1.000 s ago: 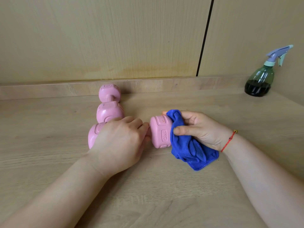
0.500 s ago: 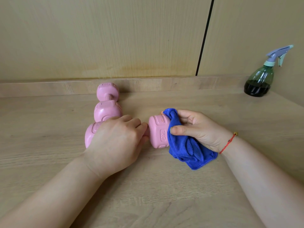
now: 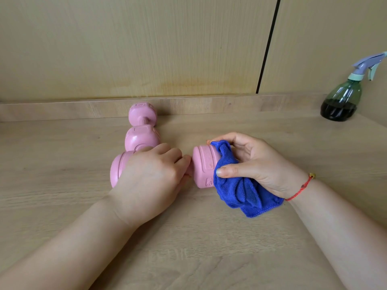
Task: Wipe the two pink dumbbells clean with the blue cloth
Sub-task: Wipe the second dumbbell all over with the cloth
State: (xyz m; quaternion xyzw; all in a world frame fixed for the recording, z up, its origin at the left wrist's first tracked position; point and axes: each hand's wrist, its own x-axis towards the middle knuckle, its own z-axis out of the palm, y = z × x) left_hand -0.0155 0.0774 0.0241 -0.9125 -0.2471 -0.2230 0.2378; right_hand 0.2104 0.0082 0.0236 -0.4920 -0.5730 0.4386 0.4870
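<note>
Two pink dumbbells lie on the wooden table. The near dumbbell lies left to right; my left hand grips its handle and hides most of it. My right hand holds the bunched blue cloth against this dumbbell's right end, thumb in front and fingers curled over the top. The far dumbbell lies front to back just behind my left hand, with its far end near the low wooden ledge.
A green spray bottle with a lilac trigger stands at the back right. A low wooden ledge and panelled wall close off the back of the table.
The near dumbbell has turned in my left hand, showing a different face of its right end. My right hand has shifted the cloth round that end.
</note>
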